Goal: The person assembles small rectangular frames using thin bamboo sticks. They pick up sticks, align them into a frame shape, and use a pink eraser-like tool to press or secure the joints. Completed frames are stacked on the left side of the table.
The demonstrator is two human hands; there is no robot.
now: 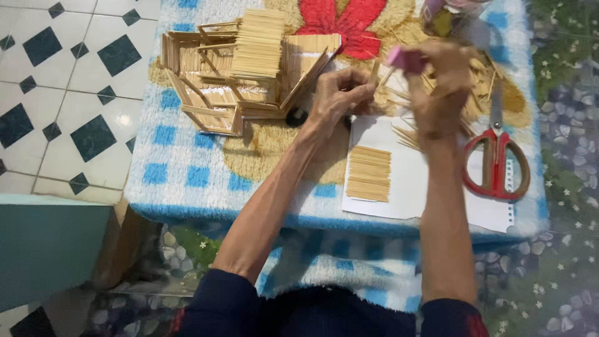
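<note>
The left hand [337,93] is pinching a thin pale wooden stick [375,73] between thumb and curled fingers, its tip pointing up towards the right hand [437,81]; the right hand is closing its fingers around a small pink object [404,59], blurred, just beside the stick's upper end. Nearest the person, a flat panel of glued pale sticks [369,173] is lying on a white paper sheet [412,193], below both hands; red-handled scissors [497,159] are resting on the sheet's right part, near the right wrist; loose sticks [409,137] are lying scattered under the right hand. Everything is sitting on a blue-and-white checked fleece cloth [181,168] with a red flower print; farther left, a small house model of pale sticks [243,68] is standing apart from the left hand.
</note>
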